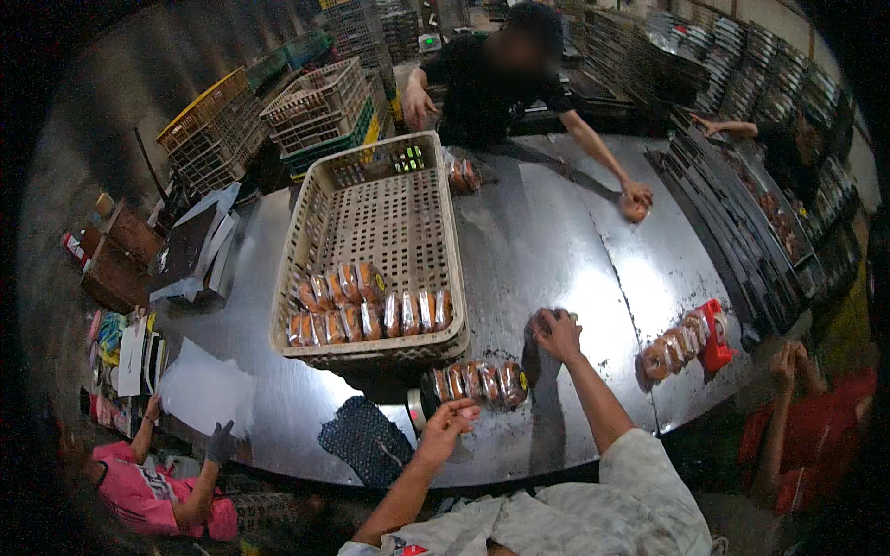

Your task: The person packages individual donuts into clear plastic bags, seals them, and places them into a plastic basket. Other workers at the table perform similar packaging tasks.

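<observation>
A row of brown baked goods in clear film [480, 384], with a yellow sticker at its right end, lies on the metal table [500, 278] before me. My left hand [446, 425] is just in front of this pack, fingers partly curled; whether it grips anything is unclear. Farther forward and to the right, my right hand [558, 335] reaches down to the tabletop, fingers bent, beside a small pale round object partly hidden by it. Left of the pack stands a roll [416, 409]. Behind it, a beige plastic crate [459, 299] holds several similar packs along its near end.
A dark textured cloth [366, 441] lies front left. More baked goods [671, 354] sit by a red tape dispenser [716, 337] at right. Stacked trays [730, 229] line the right edge. Across the table, a co-worker's hand [636, 191] touches a round item. Another co-worker handles a white sheet [208, 389].
</observation>
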Action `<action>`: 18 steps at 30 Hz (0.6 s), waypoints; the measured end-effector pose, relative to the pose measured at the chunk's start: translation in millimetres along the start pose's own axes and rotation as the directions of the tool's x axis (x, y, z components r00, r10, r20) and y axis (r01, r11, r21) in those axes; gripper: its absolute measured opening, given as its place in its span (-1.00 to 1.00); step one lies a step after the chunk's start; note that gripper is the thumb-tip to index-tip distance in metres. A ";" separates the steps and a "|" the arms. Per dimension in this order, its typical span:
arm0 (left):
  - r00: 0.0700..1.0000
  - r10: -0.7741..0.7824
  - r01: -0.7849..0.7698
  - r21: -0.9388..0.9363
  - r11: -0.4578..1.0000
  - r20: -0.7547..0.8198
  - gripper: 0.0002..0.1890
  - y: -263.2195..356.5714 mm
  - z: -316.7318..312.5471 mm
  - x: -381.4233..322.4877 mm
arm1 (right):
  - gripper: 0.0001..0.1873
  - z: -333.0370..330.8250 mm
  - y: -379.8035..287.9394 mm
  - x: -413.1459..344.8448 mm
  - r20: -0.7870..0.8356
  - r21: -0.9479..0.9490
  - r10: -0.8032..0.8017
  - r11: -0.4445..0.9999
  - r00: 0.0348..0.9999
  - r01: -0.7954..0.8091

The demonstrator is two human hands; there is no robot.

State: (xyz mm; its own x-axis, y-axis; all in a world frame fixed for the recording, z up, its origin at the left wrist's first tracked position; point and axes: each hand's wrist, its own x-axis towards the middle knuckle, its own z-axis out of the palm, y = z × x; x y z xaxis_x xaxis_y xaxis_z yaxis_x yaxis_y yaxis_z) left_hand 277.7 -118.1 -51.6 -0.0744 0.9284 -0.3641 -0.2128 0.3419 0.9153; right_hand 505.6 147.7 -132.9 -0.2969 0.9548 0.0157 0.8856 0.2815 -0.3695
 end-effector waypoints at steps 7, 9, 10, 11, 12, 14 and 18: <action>0.982 0.090 -0.103 -0.066 0.993 -0.169 -0.30 -13.8 41.8 24.0 | -0.53 -36.4 -81.8 -112.3 0.194 0.829 -0.113 0.550 0.975 -0.101; 0.993 -0.001 -0.028 -0.255 0.967 -0.116 -0.22 -7.5 44.0 33.3 | -0.64 -15.4 -100.1 -149.3 0.219 0.856 -0.301 0.516 0.928 -0.034; 0.989 -0.031 -0.010 -0.272 0.962 -0.145 -0.22 -12.1 42.3 39.8 | -0.66 -11.8 -106.1 -161.3 0.159 0.848 -0.322 0.529 0.933 0.038; 0.983 -0.058 0.006 -0.281 0.960 -0.176 -0.23 -13.2 39.1 45.2 | -0.67 -12.0 -114.6 -170.4 0.095 0.838 -0.347 0.533 0.933 0.113; 0.974 -0.062 0.006 -0.246 0.969 -0.219 -0.27 -11.4 34.6 43.5 | -0.68 -12.7 -122.5 -177.3 0.040 0.822 -0.383 0.537 0.923 0.187; 0.954 -0.089 0.038 -0.181 0.983 -0.287 -0.34 -11.1 28.1 41.7 | -0.67 -26.2 -108.3 -167.0 0.138 0.841 -0.076 0.536 0.987 -0.076; 0.978 -0.097 0.058 -0.207 0.977 -0.182 -0.50 -18.6 -3.7 -1.6 | -0.57 -31.7 -58.7 -118.4 -0.129 0.565 0.160 0.823 0.979 -0.060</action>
State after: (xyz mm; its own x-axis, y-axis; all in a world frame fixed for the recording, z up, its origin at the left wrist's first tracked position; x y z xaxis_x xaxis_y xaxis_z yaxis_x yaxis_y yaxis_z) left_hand 278.1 -126.5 -68.7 -0.2295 0.8488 -0.4764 -0.4140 0.3578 0.8370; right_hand 500.1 21.1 -83.7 -0.1030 0.9918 0.0757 0.5449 0.1199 -0.8299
